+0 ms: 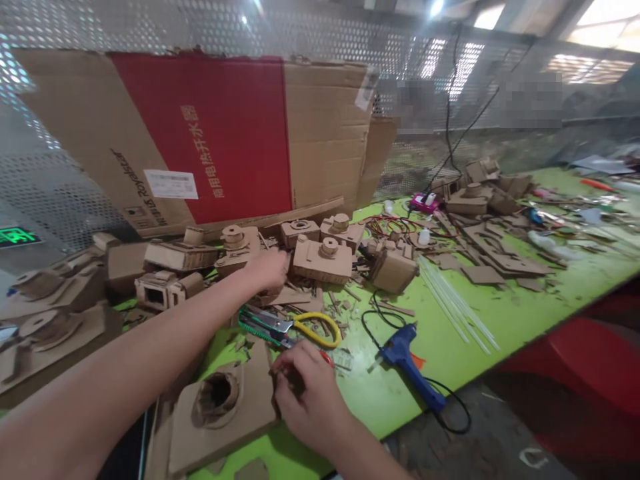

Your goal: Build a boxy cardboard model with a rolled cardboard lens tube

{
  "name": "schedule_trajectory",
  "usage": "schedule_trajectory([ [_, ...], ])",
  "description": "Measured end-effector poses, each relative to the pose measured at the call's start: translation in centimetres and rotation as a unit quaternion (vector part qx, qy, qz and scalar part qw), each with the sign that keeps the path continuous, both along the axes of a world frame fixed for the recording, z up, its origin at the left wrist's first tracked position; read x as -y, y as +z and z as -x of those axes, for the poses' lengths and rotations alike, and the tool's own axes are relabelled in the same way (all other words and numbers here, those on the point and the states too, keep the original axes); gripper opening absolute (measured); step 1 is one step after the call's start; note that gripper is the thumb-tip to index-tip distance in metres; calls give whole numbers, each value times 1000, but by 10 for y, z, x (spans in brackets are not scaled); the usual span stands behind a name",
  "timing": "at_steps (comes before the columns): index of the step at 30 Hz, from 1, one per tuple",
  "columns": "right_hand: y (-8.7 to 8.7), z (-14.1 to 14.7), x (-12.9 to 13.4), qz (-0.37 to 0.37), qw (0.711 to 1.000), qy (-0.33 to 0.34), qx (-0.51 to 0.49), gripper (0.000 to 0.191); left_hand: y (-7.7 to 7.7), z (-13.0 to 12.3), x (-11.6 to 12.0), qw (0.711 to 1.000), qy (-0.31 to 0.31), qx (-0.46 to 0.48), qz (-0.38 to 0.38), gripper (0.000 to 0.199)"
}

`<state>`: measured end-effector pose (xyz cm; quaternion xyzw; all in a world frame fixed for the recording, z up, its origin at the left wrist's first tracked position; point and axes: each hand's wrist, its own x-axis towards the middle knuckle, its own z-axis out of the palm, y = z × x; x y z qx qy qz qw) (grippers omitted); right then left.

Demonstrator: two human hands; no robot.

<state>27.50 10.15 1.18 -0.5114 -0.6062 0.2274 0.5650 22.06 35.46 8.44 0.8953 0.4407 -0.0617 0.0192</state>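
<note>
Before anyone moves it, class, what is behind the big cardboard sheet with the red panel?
Behind the cardboard sheet, a perforated screen shows above, and a second cardboard piece shows past its right edge. Whatever the sheet covers is hidden.

From my remote post I see the left hand (271, 270) and right hand (311, 399) ungloved, left forearm (165, 343) and right forearm (369, 448) bare.

Left hand (273, 269) reaches to frame center, among small cardboard models (323, 261) lined along the green surface (345, 393). Right hand (310, 400), lower center, at the right edge of a cardboard panel (255, 393) with a round collared hole; yellow-handled scissors (317, 328) just above it. Blue glue gun (413, 367) lower right of center, white sticks (457, 303) above it.
</note>
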Motion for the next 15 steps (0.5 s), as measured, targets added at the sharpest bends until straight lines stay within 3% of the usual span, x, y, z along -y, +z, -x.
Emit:
schedule_trajectory([
  [5,1,0,2,-3,1000,12,-2,22,32,24,3,993,23,85,-75,40],
  [8,-2,2,3,-2,1000,23,5,21,39,47,11,985,28,138,-101,50],
  [12,-4,-1,3,6,1000,6,12,19,29,91,29,972,41,201,-113,53],
  [15,8,-19,-2,73,994,-22,84,19,12,132,49,960,75,241,-118,55],
])
